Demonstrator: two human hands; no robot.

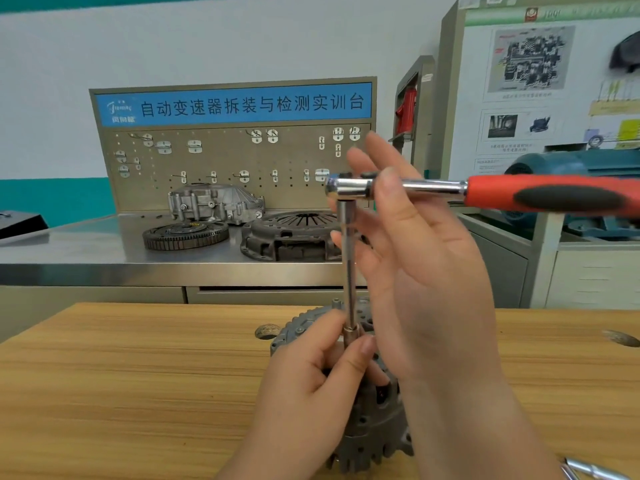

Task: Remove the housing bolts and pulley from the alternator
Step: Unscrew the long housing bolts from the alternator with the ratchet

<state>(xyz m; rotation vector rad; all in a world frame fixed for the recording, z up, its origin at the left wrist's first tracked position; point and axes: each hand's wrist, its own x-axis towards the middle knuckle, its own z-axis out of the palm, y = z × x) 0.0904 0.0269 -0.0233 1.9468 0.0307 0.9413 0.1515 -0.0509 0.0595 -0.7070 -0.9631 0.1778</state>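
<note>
Alternator point(377, 431) sits on the wooden table point(121, 393), lower centre, dark grey housing, mostly hidden behind our hands. Ratchet point(349, 188) is above it, shaft level, and its red-and-black handle point(554, 195) points right and is blurred. Extension bar point(348, 265) drops straight down from the ratchet head to the socket point(351, 332) at the top of the alternator; we can't see what the socket is seated on. Left hand point(311, 368) pinches the socket between thumb and forefinger, with the other fingers curled under. Right hand point(426, 271) is up at the ratchet head with the palm facing left, fingers straight and slightly spread. The thumb lies across the chrome shaft just right of the head, so not a closed grip. A round hole point(266, 332) in the table top is just left of the alternator, and another hole point(621, 337) is near the right edge. A chrome tool point(595, 471) pokes in at the bottom right corner. Behind us, a steel bench point(69, 261) carries a toothed ring point(185, 233), a clutch cover point(294, 237) and an aluminium casing point(214, 202), in front of a pegboard point(225, 161) with a blue sign point(242, 105).
</note>
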